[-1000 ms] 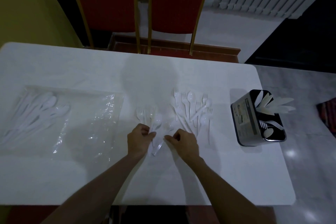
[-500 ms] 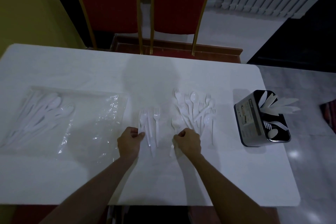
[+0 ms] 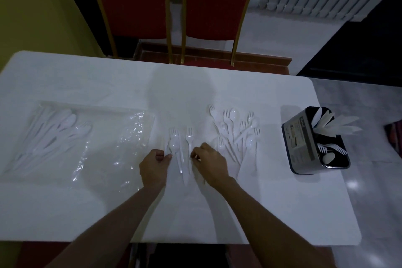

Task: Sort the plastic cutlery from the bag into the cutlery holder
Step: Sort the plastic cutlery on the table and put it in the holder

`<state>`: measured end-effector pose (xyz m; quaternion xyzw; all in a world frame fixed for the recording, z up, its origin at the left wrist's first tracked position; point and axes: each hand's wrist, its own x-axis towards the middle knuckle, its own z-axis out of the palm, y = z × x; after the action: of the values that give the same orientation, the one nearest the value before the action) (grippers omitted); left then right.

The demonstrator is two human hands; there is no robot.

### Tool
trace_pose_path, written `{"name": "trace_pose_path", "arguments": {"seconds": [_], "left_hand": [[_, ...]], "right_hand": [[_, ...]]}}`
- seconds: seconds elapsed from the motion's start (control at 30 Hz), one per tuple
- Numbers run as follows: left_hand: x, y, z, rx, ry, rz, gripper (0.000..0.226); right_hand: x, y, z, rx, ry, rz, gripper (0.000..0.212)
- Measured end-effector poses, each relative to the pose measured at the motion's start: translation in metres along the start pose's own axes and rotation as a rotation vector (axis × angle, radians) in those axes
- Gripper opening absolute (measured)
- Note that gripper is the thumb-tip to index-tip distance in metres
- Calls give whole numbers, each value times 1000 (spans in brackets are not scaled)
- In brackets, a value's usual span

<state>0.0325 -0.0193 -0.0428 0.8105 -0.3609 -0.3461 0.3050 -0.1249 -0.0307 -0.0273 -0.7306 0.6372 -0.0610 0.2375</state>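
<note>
Between both loosely curled hands' grips (image 3: 180, 158), neither visibly holding anything, lie forks (image 3: 189, 137).

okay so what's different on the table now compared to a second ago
Both hands have drawn apart and back: the left hand and right hand now rest at the handle ends of a small group of forks and a spoon, which is spread out straighter. The larger pile, bag and cutlery holder look unchanged.
</note>
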Motion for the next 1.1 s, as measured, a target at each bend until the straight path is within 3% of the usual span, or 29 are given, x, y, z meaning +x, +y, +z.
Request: {"name": "trace_pose_path", "arguments": {"seconds": [0.07, 0.2, 0.4, 0.67, 0.87, 0.97, 1.03, 1.1], "left_hand": [[2, -2, -2, 1, -2, 13, 20], [4, -5, -8, -1, -39, 26, 21], [9, -10, -22, -41, -63, 46, 18], [15, -6, -28, -60, -115, 50, 18], [15, 25, -32, -90, -180, 128, 14], [16, 43, -29, -88, -221, 164, 18], [11, 64, -24, -113, -274, 199, 19], [8, 83, -17, -123, -312, 232, 16]], "right_hand": [[8, -14, 5, -8, -35, 1, 20], [18, -32, 19, 3, -52, 174, 24], [32, -45, 22, 81, -91, 398, 9], [29, -45, 4, 204, -182, 460, 31], [25, -29, -25, 339, -144, 519, 38], [22, -15, -47, 392, -107, 504, 28], [16, -3, -71, 449, -14, 494, 15], [10, 9, -94, 589, 76, 489, 23]]}}
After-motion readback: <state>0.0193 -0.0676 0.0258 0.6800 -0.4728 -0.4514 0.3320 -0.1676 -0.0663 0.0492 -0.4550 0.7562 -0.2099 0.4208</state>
